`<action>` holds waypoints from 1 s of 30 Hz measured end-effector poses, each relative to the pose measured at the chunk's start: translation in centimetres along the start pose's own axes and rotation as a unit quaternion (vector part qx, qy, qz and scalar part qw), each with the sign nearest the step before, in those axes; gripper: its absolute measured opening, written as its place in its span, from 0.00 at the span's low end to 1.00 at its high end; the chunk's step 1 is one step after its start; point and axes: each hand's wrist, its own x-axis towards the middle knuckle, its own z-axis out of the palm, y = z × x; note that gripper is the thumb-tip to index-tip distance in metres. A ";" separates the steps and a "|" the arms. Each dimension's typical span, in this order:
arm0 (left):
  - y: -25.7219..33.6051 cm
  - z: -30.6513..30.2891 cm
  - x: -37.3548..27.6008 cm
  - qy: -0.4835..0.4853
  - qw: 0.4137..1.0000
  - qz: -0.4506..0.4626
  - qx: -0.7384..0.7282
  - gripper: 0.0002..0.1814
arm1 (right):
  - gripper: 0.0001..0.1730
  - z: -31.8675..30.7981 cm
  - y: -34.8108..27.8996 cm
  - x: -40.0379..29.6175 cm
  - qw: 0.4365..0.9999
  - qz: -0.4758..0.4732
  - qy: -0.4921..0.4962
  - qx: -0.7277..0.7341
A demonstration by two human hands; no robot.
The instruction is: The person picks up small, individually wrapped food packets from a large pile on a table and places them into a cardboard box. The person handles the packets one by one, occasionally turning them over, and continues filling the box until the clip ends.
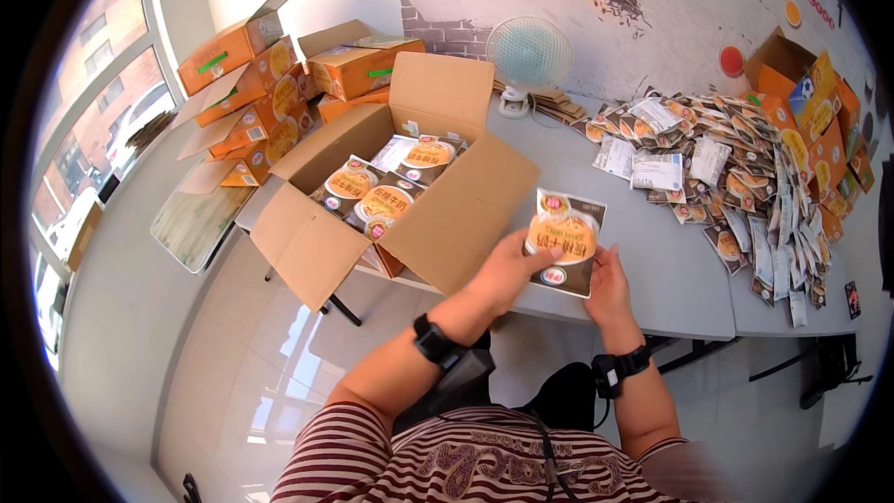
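Observation:
A flat printed food packet (564, 241) is held upright over the table's front edge. My left hand (508, 271) grips its left side, thumb across the front. At its lower right edge is my right hand (609, 285), fingers raised along the packet; whether they grip it is unclear. To the left stands an open cardboard carton (461, 206) with its flaps folded out. Similar packets (385, 202) lie in it, mostly printed side up, one showing a pale back. A large heap of such packets (747, 181) spreads over the right of the table.
Orange printed boxes (255, 122) are stacked at the left, more (363, 66) behind the carton. A small fan (529, 56) stands by the wall beside flattened cardboard (559, 106). More orange boxes (827, 147) sit behind the heap. A dark card-like item (853, 300) lies at the table's right end.

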 end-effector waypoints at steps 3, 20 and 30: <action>6.3 -1.2 -1.8 0.026 0.999 0.034 -0.002 0.21 | 0.27 0.5 -0.6 -0.6 1.000 0.019 0.014 0.000; 17.1 -27.1 5.8 0.269 0.925 -0.018 0.270 0.20 | 0.24 0.8 -0.2 -0.6 0.995 -0.036 0.032 -0.084; 15.4 -30.6 9.1 0.179 0.692 -0.151 0.683 0.27 | 0.25 0.8 -0.1 -0.9 0.993 -0.050 0.006 -0.105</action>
